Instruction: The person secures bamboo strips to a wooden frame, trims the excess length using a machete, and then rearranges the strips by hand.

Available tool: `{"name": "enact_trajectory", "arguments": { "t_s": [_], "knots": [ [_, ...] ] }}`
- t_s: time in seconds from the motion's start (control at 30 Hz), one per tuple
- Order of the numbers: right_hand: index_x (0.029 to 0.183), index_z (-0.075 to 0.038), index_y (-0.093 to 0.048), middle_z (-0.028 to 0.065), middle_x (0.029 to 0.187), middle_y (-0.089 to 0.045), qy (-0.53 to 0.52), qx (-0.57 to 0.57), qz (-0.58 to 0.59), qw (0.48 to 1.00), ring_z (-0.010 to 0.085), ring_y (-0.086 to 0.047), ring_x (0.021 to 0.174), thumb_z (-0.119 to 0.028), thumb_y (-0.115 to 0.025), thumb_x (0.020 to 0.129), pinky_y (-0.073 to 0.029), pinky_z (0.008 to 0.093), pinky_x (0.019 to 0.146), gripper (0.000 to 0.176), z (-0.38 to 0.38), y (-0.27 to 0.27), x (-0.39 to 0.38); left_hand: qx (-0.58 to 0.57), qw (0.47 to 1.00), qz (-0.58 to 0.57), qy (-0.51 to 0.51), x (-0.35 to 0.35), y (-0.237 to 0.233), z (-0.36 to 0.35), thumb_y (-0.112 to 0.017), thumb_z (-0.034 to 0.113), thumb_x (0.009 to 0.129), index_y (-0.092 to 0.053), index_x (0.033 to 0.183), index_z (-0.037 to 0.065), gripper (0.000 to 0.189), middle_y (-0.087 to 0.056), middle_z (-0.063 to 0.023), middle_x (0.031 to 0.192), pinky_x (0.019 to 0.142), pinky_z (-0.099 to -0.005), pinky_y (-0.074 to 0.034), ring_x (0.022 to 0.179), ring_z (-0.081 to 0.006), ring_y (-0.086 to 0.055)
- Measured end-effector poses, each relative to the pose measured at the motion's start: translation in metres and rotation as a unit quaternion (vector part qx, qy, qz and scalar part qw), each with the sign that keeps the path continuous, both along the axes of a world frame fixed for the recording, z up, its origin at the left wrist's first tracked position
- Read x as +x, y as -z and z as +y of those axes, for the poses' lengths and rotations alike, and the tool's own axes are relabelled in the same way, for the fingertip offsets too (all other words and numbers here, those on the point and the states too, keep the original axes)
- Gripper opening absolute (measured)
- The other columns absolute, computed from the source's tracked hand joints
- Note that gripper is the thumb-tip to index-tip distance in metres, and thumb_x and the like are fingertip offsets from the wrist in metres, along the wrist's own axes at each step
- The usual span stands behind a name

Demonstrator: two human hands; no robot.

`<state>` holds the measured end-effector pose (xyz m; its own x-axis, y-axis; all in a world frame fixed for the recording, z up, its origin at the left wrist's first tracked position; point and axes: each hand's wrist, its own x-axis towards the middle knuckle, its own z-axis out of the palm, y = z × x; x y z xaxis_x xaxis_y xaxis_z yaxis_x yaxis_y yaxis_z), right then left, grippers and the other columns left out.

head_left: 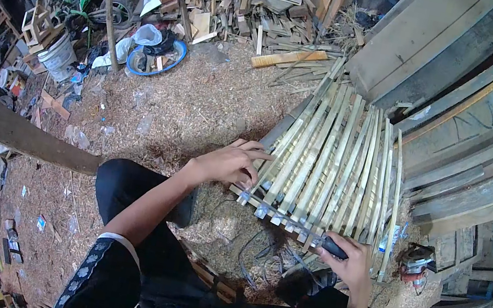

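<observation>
A row of long pale slats [305, 158], which look like split bamboo, runs away from me, with their near ends lined up in front of my knees. My left hand [230, 163] is at the leftmost near corner, fingers bent around the end of a slat there. At the right of this near edge, my right hand [348, 259] grips a tool by its black handle [334, 247]. A thin dark strip crosses the slat ends, running from the handle toward my left hand; whether it is the tool's blade I cannot tell.
Scrap wood [271, 13] is heaped along the back wall. A blue basin [170, 64] and a white bucket [57, 58] stand at the left. Boards [485, 183] lean at the right, near a red power tool [415, 266]. Cables [247, 260] lie below the slats.
</observation>
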<state>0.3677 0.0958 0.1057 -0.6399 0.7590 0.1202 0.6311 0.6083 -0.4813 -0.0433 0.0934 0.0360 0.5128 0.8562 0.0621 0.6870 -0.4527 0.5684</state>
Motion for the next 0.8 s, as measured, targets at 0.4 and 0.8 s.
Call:
{"name": "enact_trajectory", "arguments": {
  "t_s": [0.4, 0.8],
  "knots": [
    [0.111, -0.015, -0.080, 0.0053, 0.081, -0.075, -0.040, 0.063, -0.034, 0.997, 0.0248, -0.072, 0.063, -0.039, -0.085, 0.080, -0.057, 0.0378, 0.059, 0.039, 0.004, 0.009, -0.015, -0.082, 0.996, -0.027, 0.004, -0.003, 0.012, 0.011, -0.084, 0.018, 0.078, -0.085, 0.090, 0.018, 0.012, -0.045, -0.0044, 0.163, 0.124, -0.0558, -0.026, 0.155, -0.0329, -0.029],
    [0.114, -0.016, -0.079, 0.0078, 0.084, -0.076, -0.037, 0.049, -0.051, 0.997, 0.0282, -0.074, 0.067, -0.045, -0.084, 0.081, -0.058, 0.0392, 0.061, 0.044, 0.010, 0.014, -0.023, -0.052, 0.998, -0.017, 0.007, 0.003, 0.009, 0.011, -0.083, 0.020, 0.077, -0.086, 0.093, 0.016, 0.016, -0.050, -0.0069, 0.157, 0.124, -0.0518, -0.027, 0.152, -0.0320, -0.034]
  ]
}}
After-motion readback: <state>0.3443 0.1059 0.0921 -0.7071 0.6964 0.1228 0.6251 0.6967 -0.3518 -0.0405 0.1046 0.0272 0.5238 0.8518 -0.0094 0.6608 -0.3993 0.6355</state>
